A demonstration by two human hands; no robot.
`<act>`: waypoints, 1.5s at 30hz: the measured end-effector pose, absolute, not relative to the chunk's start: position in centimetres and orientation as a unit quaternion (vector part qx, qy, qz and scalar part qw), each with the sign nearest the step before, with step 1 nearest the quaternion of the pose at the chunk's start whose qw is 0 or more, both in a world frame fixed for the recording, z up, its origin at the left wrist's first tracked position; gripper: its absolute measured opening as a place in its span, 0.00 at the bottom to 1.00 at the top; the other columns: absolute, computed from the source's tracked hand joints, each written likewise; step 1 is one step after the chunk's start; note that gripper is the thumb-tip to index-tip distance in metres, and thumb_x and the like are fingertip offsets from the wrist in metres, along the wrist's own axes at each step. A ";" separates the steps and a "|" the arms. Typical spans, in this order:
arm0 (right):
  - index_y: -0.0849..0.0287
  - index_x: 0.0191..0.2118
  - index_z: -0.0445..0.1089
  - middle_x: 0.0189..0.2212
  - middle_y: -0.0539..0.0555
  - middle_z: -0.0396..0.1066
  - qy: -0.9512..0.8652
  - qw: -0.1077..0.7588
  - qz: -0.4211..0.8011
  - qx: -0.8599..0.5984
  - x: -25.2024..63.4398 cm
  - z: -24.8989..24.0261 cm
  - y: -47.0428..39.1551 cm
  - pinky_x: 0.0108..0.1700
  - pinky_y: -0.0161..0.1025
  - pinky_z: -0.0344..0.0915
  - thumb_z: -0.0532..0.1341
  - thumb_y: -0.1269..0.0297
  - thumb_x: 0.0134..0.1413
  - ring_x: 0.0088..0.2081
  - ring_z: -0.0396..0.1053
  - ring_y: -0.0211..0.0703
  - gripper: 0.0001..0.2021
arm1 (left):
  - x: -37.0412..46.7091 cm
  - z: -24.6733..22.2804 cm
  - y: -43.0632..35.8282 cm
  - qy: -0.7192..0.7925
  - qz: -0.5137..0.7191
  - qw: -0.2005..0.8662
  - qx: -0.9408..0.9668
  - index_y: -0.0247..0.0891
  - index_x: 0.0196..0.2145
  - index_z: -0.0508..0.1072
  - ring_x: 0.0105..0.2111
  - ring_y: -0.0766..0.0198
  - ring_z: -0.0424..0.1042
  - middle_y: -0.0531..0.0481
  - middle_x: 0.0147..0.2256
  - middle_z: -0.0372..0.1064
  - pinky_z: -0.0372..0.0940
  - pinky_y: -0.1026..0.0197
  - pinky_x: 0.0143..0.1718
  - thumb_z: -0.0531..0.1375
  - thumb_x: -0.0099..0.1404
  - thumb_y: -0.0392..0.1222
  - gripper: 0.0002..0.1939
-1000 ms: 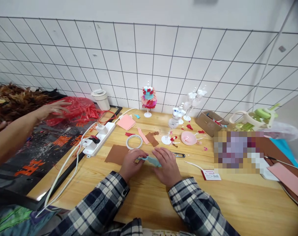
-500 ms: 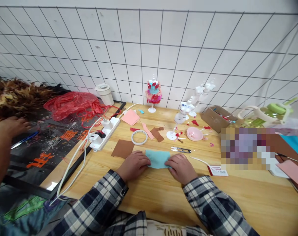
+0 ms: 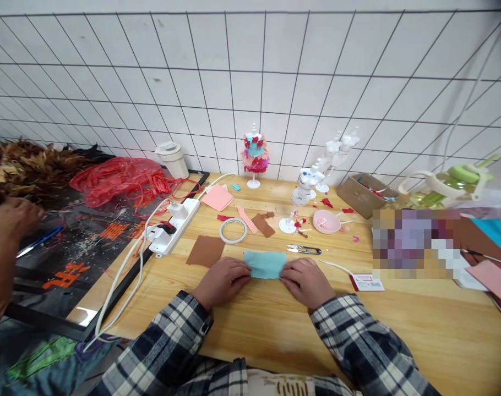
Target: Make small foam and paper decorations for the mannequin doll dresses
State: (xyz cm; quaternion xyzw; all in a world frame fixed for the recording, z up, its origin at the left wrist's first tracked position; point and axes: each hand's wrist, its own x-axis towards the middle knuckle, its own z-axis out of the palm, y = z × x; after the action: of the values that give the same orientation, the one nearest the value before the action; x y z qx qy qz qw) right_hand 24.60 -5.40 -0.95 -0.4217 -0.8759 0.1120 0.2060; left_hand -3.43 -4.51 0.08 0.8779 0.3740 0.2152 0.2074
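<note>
Left hand [image 3: 224, 281] and right hand [image 3: 305, 281] partly hide the blue sheet [image 3: 267, 264].

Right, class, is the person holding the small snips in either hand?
No, the snips lie on the table, while the left hand and right hand each touch an end of the blue sheet.

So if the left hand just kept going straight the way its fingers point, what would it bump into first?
The left hand would meet the light-blue fabric piece first; its fingertips appear to be touching the near end already. Beyond that, depth makes the line hard to judge.
</note>
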 end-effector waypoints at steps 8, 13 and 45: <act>0.55 0.32 0.74 0.35 0.53 0.74 -0.818 0.235 0.156 -0.501 23.9 -1.1 -5.4 0.44 0.43 0.56 0.58 0.62 0.57 0.38 0.67 0.44 0.08 | -3.0 0.1 -4.4 0.464 0.217 0.196 0.836 0.39 0.34 0.75 0.35 0.59 0.70 0.46 0.31 0.73 0.62 0.57 0.39 0.55 0.66 0.44 0.11; 0.57 0.28 0.72 0.31 0.52 0.72 -0.778 0.233 0.158 -0.562 23.1 -1.6 -5.4 0.42 0.42 0.55 0.60 0.60 0.56 0.36 0.66 0.44 0.09 | -2.5 0.3 -4.3 0.509 0.202 0.157 0.822 0.38 0.30 0.73 0.35 0.58 0.67 0.46 0.32 0.70 0.60 0.56 0.38 0.57 0.64 0.45 0.10; 0.56 0.34 0.65 0.22 0.50 0.66 -0.659 0.443 0.192 -0.576 22.8 0.6 -6.0 0.28 0.37 0.59 0.50 0.57 0.62 0.24 0.63 0.41 0.12 | 1.3 3.4 -4.1 0.493 0.261 0.424 0.714 0.38 0.34 0.71 0.32 0.60 0.70 0.51 0.30 0.71 0.66 0.53 0.42 0.64 0.55 0.49 0.13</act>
State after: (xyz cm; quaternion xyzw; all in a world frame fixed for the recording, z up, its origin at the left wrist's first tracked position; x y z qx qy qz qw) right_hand 22.83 -6.01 0.57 -0.5764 -0.6593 0.1922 0.4430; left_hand 1.28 -4.12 3.39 0.7135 0.4927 0.2614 0.4240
